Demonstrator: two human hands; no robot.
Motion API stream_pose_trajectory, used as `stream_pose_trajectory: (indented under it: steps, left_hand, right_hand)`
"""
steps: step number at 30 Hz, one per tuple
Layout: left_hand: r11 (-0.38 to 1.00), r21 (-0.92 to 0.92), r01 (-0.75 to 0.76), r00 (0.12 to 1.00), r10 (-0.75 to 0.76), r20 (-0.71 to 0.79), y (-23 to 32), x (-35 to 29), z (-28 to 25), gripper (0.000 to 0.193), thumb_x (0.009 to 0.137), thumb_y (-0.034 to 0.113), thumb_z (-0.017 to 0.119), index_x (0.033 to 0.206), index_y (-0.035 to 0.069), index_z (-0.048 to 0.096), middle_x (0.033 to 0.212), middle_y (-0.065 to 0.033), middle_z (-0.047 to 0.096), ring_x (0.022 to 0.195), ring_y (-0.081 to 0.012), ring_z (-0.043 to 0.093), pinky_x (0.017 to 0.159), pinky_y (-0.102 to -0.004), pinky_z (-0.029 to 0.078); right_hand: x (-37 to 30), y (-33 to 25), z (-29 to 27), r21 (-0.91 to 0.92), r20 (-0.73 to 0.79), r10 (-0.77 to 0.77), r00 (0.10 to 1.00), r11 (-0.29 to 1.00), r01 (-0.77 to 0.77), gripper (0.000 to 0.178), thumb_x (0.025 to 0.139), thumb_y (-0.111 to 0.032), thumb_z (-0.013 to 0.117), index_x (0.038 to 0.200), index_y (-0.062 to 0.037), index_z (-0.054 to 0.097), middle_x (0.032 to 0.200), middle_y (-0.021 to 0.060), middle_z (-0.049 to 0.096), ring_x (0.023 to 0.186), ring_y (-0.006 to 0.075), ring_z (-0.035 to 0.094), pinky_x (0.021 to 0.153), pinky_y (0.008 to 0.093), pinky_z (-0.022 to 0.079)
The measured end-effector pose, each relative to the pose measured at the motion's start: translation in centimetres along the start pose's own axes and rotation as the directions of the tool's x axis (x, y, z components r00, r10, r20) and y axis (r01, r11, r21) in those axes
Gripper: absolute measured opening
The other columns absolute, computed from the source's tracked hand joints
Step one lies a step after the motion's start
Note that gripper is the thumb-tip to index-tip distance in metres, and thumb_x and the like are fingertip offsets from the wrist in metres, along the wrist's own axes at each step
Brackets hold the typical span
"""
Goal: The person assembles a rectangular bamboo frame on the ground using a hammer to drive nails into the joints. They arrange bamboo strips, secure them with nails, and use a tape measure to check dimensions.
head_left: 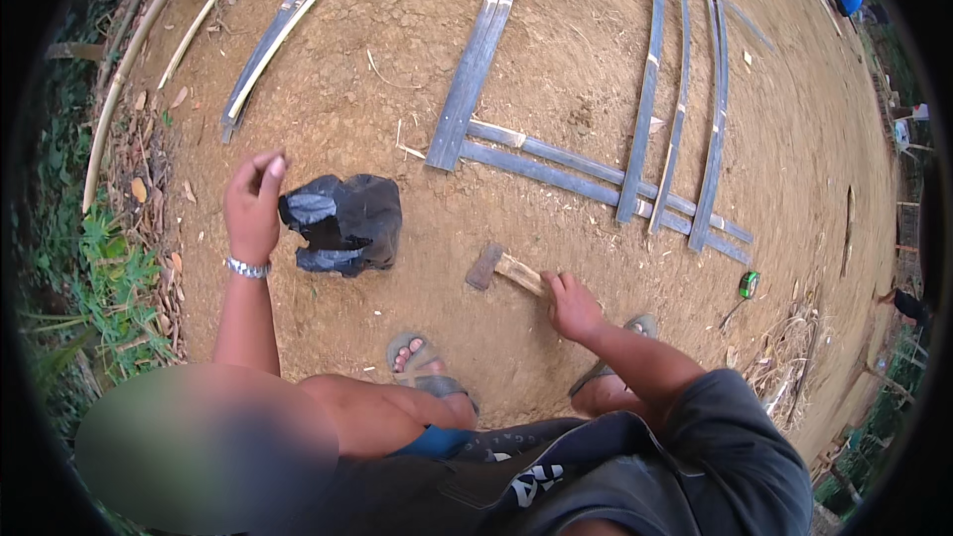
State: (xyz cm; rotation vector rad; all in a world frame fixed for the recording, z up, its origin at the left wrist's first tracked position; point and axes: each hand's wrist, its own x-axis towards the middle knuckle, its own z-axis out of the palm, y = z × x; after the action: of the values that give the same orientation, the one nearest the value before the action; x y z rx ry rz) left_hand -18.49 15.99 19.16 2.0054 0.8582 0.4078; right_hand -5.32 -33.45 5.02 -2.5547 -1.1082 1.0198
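The right hand (574, 308) grips the hatchet (512, 271) by its end, likely for leverage. Left hand (251, 206), beside the plastic bag (379, 213): grip unclear.

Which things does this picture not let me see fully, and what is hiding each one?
All in the head view:
Axe: the handle's end, covered by the right hand.
Bag: most of its inside, too dark and behind folds.
Left hand: anything small, if held, behind its curled fingers.
Right sandal: the middle, behind the right forearm.
Strips: several far ends, cut off by the upper edge.
Blurred oval: whatever lies behind it.
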Motion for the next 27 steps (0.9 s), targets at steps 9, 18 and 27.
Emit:
stream_pose_trajectory:
  steps: [9, 18, 27]
  left_hand:
    - [0.782, 0.450, -0.431, 0.841, 0.168, 0.514, 6.0, -7.5, 1.3, 0.031, 0.084, 0.026, 0.080, 0.109, 0.008, 0.076, 0.101, -0.0132, 0.074, 0.097, -0.0304, 0.068, 0.091, -0.0430, 0.046]
    - [0.916, 0.401, 0.016, 0.760, -0.271, 0.591, 0.6, -7.2, 1.8, 0.030, 0.096, 0.030, 0.067, 0.097, 0.000, 0.069, 0.084, -0.0176, 0.071, 0.085, -0.0319, 0.070, 0.076, -0.0393, 0.053]
    - [0.208, 0.887, -0.412, 0.684, -0.572, 0.452, -1.2, -3.1, 8.0, 0.029, 0.098, 0.026, 0.058, 0.107, -0.001, 0.063, 0.107, -0.0262, 0.070, 0.108, -0.0362, 0.069, 0.098, -0.0440, 0.051]
  right_hand:
    - [1.6, 0.5, -3.0, -0.088, 0.233, 0.004, 0.973, 0.996, 0.017, 0.044, 0.090, -0.005, 0.055, 0.132, -0.0067, 0.046, 0.126, 0.0196, 0.056, 0.112, 0.0389, 0.064, 0.089, 0.0494, 0.055]
    - [0.0, 0.7, -2.3, 0.004, 0.175, 0.036, 0.984, 0.999, -0.037, 0.039, 0.094, -0.007, 0.054, 0.132, -0.0061, 0.048, 0.135, 0.0184, 0.054, 0.126, 0.0367, 0.058, 0.099, 0.0477, 0.053]
    - [-1.2, 0.1, -1.7, 0.043, 0.176, 0.070, 0.982, 0.996, -0.079, 0.040, 0.096, -0.010, 0.052, 0.136, -0.0062, 0.048, 0.135, 0.0182, 0.053, 0.129, 0.0349, 0.055, 0.101, 0.0463, 0.053]
